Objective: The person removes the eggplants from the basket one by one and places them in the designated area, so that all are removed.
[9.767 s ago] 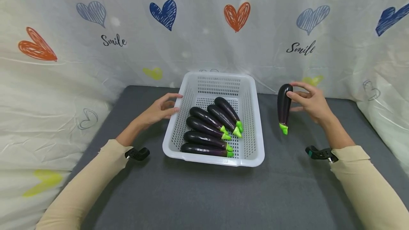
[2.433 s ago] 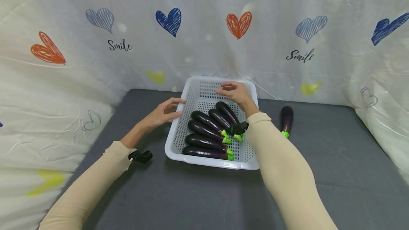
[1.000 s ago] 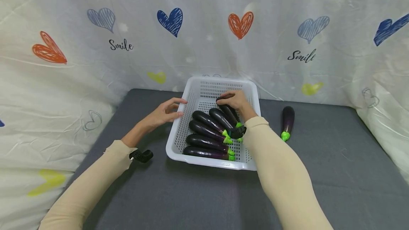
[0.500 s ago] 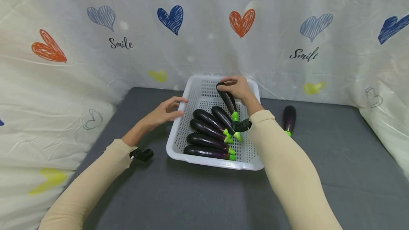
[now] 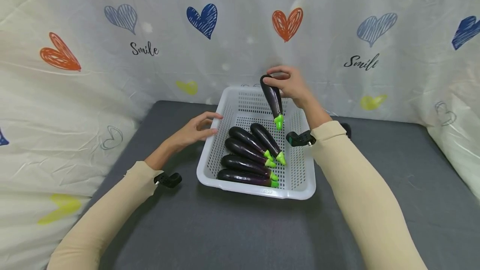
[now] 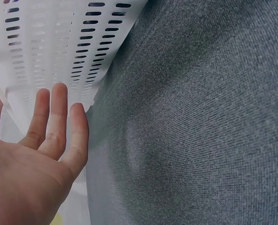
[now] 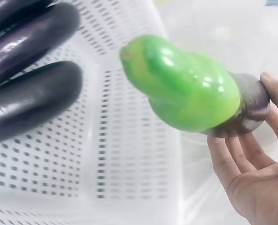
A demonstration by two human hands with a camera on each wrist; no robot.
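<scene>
My right hand pinches a dark purple eggplant near its rounded end. The eggplant is held over the back of the white plastic basket, its green stem end pointing down. Several more eggplants lie side by side in the basket, stems toward the right. My left hand rests at the basket's left rim. In the left wrist view its fingers are nearly straight, beside the perforated outer wall.
Dark grey cloth covers the table. Right of the basket, a dark rounded end shows behind the right sleeve, which hides the rest. A white curtain with printed hearts hangs close behind the basket.
My right hand set one eggplant down on the table at the right, reached into the basket, took hold of another and has lifted it up and rightward. My left hand stays at the rim.
</scene>
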